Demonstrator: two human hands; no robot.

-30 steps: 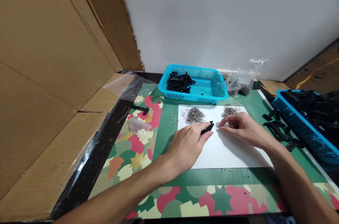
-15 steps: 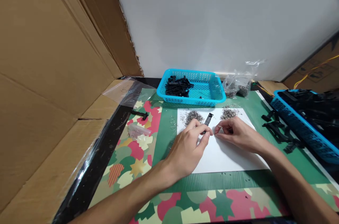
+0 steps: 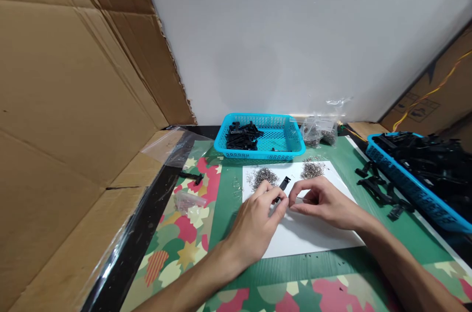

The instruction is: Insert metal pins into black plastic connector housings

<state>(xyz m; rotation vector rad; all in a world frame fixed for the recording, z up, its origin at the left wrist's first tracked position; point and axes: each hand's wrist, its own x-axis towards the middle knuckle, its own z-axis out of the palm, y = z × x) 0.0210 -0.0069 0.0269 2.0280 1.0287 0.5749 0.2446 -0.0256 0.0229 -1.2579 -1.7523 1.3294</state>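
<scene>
Over the white sheet [image 3: 313,238], my left hand [image 3: 260,221] pinches a narrow black plastic part [image 3: 285,183], whose upper end sticks out past the fingers. My right hand [image 3: 324,202] is just to its right, thumb and fingers curled close together around something thin that is too small to make out. The fingertips of both hands nearly meet. Behind my left hand lies a pile of small metal pieces [image 3: 264,177]; a second metal pile [image 3: 312,169] is behind my right hand.
A blue basket [image 3: 260,154] with black parts stands at the back. Clear bags [image 3: 320,132] of metal pieces lie beside it. At the right are loose black parts [image 3: 379,191] and a fuller blue basket [image 3: 424,191]. Cardboard [image 3: 59,85] rises at the left.
The view has tilted up, so the table sits lower in the picture. My right hand's fingers have bent more, with the index finger raised. My left hand still holds the black part.
</scene>
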